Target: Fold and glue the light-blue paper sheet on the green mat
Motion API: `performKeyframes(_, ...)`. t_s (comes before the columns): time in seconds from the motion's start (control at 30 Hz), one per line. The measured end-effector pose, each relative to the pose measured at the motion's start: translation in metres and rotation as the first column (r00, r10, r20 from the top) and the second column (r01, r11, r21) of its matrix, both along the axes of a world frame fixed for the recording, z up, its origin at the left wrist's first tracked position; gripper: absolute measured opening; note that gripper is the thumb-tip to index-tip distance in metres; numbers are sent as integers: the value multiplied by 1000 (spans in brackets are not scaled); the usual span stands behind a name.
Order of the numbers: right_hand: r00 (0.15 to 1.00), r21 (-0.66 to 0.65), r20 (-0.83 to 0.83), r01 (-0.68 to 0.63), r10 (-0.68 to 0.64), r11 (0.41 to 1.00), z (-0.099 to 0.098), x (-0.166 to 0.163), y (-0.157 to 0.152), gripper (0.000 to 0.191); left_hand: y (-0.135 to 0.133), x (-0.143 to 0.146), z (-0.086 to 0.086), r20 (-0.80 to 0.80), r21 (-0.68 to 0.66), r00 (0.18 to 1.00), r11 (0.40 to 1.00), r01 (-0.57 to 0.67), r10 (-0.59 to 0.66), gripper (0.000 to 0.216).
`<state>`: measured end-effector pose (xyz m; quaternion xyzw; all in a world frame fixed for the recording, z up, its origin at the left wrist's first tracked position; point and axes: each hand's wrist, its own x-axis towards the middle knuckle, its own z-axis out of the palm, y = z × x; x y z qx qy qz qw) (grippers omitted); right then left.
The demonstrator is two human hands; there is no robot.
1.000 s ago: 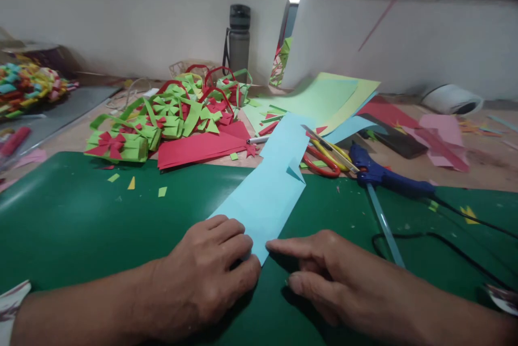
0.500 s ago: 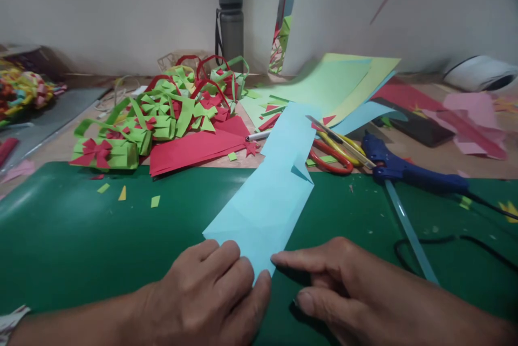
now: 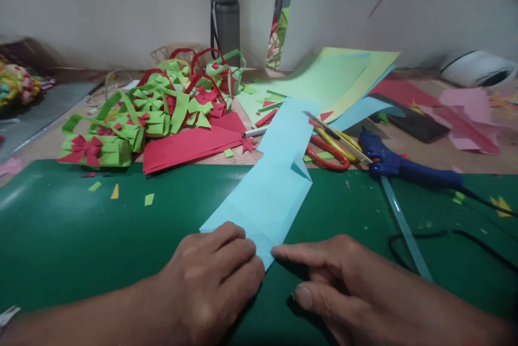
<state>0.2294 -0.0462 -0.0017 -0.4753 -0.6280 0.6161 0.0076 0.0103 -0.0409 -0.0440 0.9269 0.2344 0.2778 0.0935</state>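
A long light blue paper strip [image 3: 275, 178] lies on the green cutting mat [image 3: 81, 227], running from near me up toward the far right. My left hand [image 3: 210, 281] rests on the strip's near end with curled fingers pressing it down. My right hand [image 3: 348, 286] lies beside that end, its index finger stretched out with the tip at the paper's near corner. A small folded flap stands up on the strip's right edge.
A blue glue gun [image 3: 400, 168] with its black cord, red-and-yellow scissors [image 3: 329, 151] and a white pen [image 3: 254, 131] lie past the mat. Green and red paper baskets [image 3: 154, 114], red sheets [image 3: 190, 143], coloured paper sheets [image 3: 335, 79], a grey bottle [image 3: 226, 11].
The view has dipped and shifted slightly. My left hand's fingers slid a little along the strip's near end; my right index finger stays at the corner.
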Motion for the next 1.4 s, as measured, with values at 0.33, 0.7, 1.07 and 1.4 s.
performKeyframes(0.33, 996, -137, 55, 79, -72, 987, -10, 5, -2, 29, 10, 2, 6, 16, -354, 996, 932, -75, 86, 16)
performKeyframes(0.7, 987, -162, 49, 159, -153, 974, -18, 5, -2, 52, 14, 8, 9, 20, -421, 987, 897, -134, 157, 17)
performKeyframes(1.07, 989, -33, 58, 140, -138, 990, -15, 2, -3, 45, 15, 9, 8, 10, -408, 983, 898, -163, 183, 19)
performKeyframes(1.4, 980, 299, 195, -20, -40, 954, -13, 3, -4, 40, 17, 10, 5, 20, -408, 983, 899, -160, 184, 20)
